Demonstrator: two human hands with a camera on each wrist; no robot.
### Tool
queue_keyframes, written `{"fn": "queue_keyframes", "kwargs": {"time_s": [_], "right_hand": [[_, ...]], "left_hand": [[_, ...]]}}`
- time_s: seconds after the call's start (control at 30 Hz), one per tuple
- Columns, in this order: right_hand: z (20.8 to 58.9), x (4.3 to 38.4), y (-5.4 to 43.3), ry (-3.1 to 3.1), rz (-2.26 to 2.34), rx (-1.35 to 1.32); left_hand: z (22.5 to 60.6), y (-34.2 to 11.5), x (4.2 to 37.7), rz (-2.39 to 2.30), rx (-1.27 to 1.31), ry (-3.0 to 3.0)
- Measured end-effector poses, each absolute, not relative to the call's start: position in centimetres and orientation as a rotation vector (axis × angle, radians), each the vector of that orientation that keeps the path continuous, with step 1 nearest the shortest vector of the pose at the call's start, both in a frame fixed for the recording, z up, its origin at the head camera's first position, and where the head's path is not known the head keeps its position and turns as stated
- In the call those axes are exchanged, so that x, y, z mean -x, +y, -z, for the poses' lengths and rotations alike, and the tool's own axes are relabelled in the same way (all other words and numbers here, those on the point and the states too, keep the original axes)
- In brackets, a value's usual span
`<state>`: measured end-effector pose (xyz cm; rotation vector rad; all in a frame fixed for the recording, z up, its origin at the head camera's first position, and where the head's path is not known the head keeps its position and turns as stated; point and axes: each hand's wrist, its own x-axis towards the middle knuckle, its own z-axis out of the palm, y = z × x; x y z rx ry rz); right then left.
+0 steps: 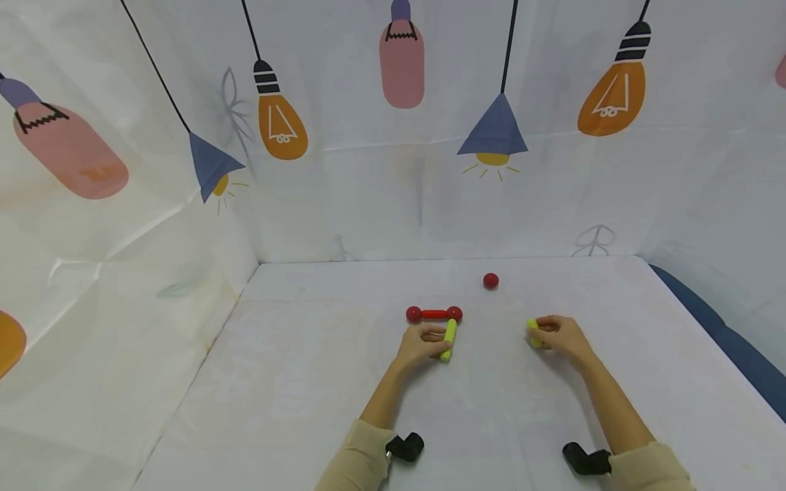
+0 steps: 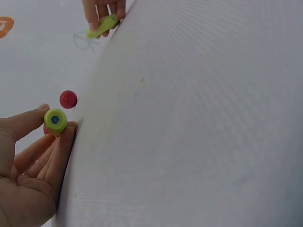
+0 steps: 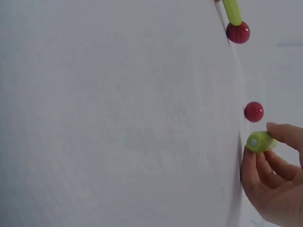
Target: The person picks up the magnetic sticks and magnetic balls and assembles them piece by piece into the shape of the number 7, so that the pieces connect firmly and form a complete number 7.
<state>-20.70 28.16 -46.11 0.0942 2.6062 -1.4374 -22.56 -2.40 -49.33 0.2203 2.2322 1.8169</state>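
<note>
My left hand (image 1: 420,343) pinches a yellow-green rod (image 1: 451,333) between thumb and fingers. That rod's far end is right at a red ball (image 1: 454,314), which a short red rod (image 1: 434,314) links to a second red ball (image 1: 413,314). The left wrist view shows the near end of the rod (image 2: 56,120) with a blue round centre. Off to the right, my right hand (image 1: 565,337) grips another yellow-green rod (image 1: 533,333) low over the table. A pale round centre marks the end of this rod (image 3: 258,142) in the right wrist view.
A single red ball (image 1: 490,280) lies farther back on the white table (image 1: 295,382), between the two hands. White sheeting printed with lamps and bulbs (image 1: 368,198) hangs behind and to the left. Something dark blue (image 1: 706,314) stands beyond the right edge.
</note>
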Motion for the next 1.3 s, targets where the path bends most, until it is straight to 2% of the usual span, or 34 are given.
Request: {"fn": "queue_keyframes", "kwargs": {"time_s": [0.6,0.97,1.17,1.3], "right_hand": [[46.7,19.6,23.3,2.222,1.784,-0.098],[46.9,18.2,19.1,2.139,1.780,-0.049],[47.3,17.7,17.6,2.126,1.799,-0.068],[47.3,17.6,16.8,2.111,1.807,-0.072]], "left_hand": [[49.3,-2.3,22.5,-1.787,-0.178,2.245],[49.2,-2.2,22.6,-1.789,-0.156,2.257],[47.3,-2.3,21.6,-1.806,-0.203,2.251],[48.3,-2.3,22.0,-1.831,-0.238,2.250]]}}
